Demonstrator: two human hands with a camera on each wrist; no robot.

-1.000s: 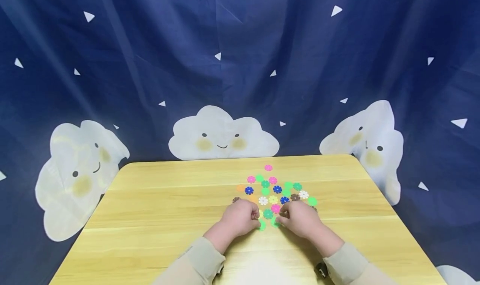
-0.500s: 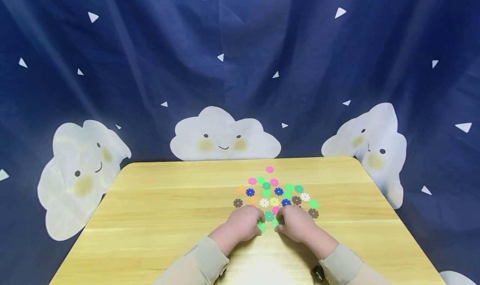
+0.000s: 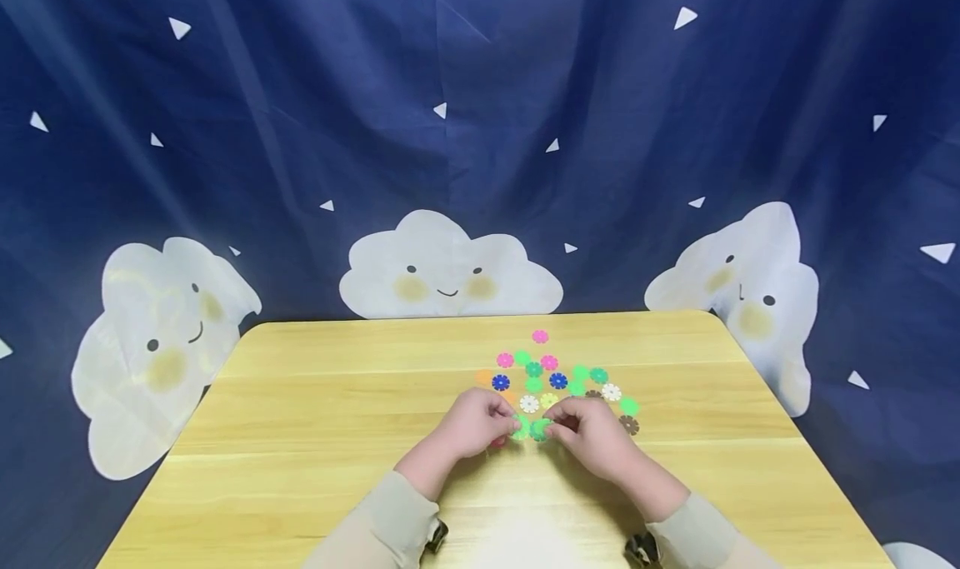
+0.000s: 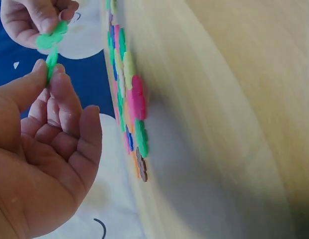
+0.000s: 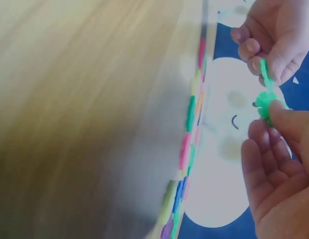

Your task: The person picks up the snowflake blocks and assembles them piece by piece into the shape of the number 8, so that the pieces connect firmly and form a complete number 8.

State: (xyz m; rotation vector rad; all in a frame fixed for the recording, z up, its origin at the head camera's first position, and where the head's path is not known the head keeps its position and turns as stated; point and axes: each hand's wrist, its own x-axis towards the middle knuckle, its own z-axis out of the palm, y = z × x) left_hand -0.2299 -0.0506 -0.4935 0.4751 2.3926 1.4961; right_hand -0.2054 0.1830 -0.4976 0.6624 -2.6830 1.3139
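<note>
Between thumb and fingertips my left hand (image 3: 474, 423) pinches a bright green notched flower-shaped disc (image 4: 52, 65), seen edge-on in the left wrist view. My right hand (image 3: 594, 437) pinches a second bright green disc (image 5: 264, 102), its flat face showing in the right wrist view. Both are raised above the table and set at an angle to each other. Their edges nearly meet; whether they touch or interlock I cannot tell. Below and beyond the hands lie loose notched discs, such as a white one (image 3: 529, 404) and a brown one (image 3: 629, 425).
The wooden table (image 3: 315, 436) carries several more flat discs, among them blue (image 3: 558, 381), pink (image 3: 540, 336) and yellow (image 3: 550, 401) ones. A dark blue curtain (image 3: 495, 69) with printed clouds hangs behind the table's far edge.
Both hands have lifted from the tabletop with the two bright green discs, which were lying at the near side of the group. The discs are now held up close together.
</note>
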